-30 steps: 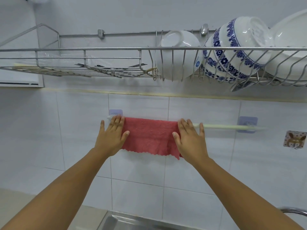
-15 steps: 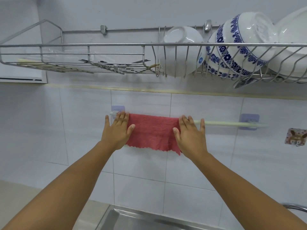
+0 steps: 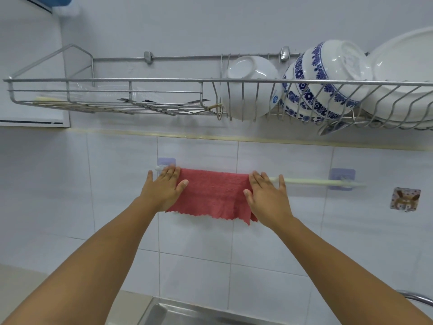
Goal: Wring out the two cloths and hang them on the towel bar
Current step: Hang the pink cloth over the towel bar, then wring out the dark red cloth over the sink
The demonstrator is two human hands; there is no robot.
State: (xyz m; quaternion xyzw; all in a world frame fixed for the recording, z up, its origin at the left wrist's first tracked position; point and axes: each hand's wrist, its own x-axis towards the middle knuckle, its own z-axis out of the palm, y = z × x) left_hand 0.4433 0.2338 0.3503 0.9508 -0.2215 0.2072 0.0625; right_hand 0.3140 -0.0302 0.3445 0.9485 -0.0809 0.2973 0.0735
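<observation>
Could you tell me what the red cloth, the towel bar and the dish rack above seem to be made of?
Red cloth: likely microfibre, with a nubbly matte pile and zigzag-cut hem. Towel bar: probably plastic, pale and dull. Dish rack: metal wire, seemingly stainless steel, grey with a soft shine.

left hand (image 3: 161,188) bare, no rings | right hand (image 3: 269,195) bare | forearms unsleeved
</observation>
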